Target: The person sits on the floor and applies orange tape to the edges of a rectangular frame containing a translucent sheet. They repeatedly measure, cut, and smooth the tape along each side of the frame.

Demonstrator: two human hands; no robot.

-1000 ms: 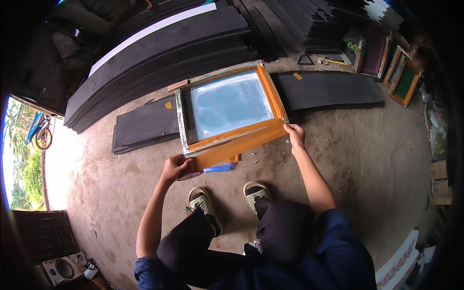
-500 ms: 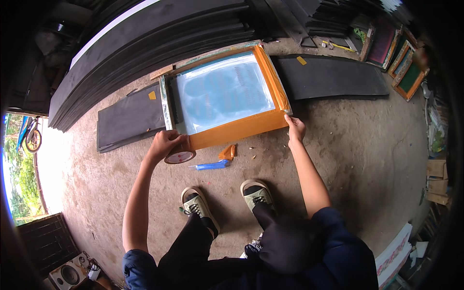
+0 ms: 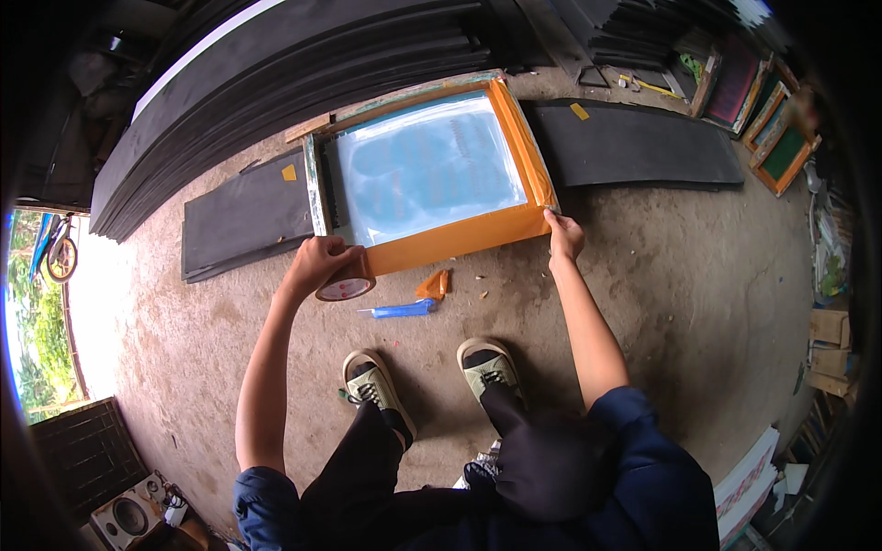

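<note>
A wooden screen printing frame (image 3: 317,188) with blue-white mesh (image 3: 423,165) lies in front of me. Orange-brown tape (image 3: 519,138) covers its right side. Another strip of tape (image 3: 450,244) stretches along the near side, running from the right corner to a tape roll (image 3: 346,286). My left hand (image 3: 317,266) is closed on that roll at the near left corner. At the near right corner, my right hand (image 3: 566,237) pinches the strip's end against the frame. A blue cutter knife (image 3: 402,309) and a crumpled tape scrap (image 3: 434,284) lie on the floor nearby.
Dark flat boards (image 3: 634,145) extend right of the frame, with another dark board (image 3: 243,216) at its left. Long black sheets (image 3: 276,101) are stacked behind. More small frames (image 3: 781,151) lean at the far right. A speaker (image 3: 129,517) stands at lower left.
My left hand and the tape roll have moved slightly up and right, toward the frame's near edge. My right hand still holds the corner.
</note>
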